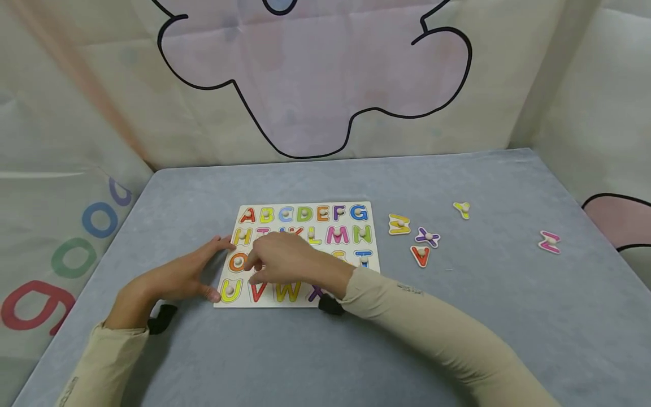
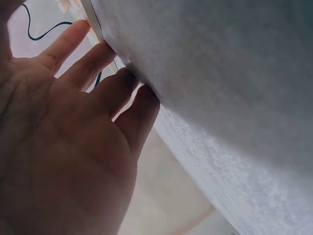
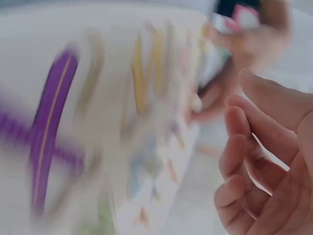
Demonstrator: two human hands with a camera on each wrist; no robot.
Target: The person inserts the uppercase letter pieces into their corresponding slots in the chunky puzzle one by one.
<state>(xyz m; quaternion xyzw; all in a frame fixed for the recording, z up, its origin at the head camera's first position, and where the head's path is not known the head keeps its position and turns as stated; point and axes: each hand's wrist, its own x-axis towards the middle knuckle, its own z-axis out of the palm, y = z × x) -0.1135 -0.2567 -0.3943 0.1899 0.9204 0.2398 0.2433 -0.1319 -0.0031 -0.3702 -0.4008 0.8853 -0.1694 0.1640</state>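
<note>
A white alphabet puzzle board (image 1: 297,301) lies on the table with knobbed letters in its upper rows. My left hand (image 1: 175,277) touches its left edge with fingers and thumb spread; in the left wrist view, the fingertips of the left hand (image 2: 73,127) meet the edge. Over the board's left middle, my right hand (image 1: 285,257) has loosely curled fingers and covers several letters. No piece shows between thumb and fingers of the right hand (image 3: 264,147) in the right wrist view. A yellow U piece (image 1: 231,290) with a knob sits at the lower left.
Right of the board lie a yellow letter piece (image 1: 399,224), a purple X (image 1: 428,237) and a red V (image 1: 421,255). Farther off are a yellow Y (image 1: 461,210) and a pink Z-like piece (image 1: 550,242). Grey cloth covers the table (image 1: 285,356).
</note>
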